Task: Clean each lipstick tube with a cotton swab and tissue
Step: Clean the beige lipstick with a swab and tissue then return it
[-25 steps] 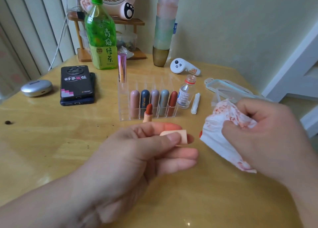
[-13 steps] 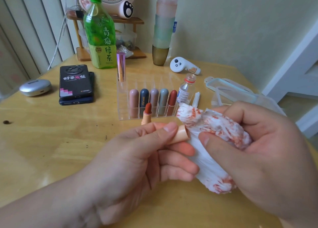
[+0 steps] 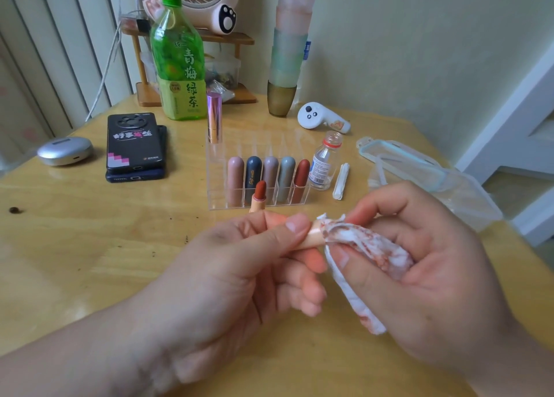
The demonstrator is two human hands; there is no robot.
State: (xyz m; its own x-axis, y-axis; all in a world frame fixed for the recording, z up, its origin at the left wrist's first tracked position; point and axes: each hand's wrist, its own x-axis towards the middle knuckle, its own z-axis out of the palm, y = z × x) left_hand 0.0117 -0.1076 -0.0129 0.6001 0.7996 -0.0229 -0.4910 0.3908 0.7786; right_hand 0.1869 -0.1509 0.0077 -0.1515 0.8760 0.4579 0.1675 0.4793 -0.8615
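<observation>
My left hand pinches a peach lipstick cap between thumb and fingers. My right hand grips a red-stained white tissue and presses it against the cap's open end. An uncapped lipstick with a brick-red bullet stands on the table just behind my left hand. A clear acrylic organizer behind it holds several capped lipsticks and a tall pink metallic tube. Cotton swabs lie beside a small clear bottle.
A green tea bottle, two stacked phones, a silver earbud case and a white controller sit toward the back of the wooden table. A clear plastic bag lies at the right edge.
My right hand brought the tissue leftward from apart to against the cap's end. My left hand turned the cap slightly toward it.
</observation>
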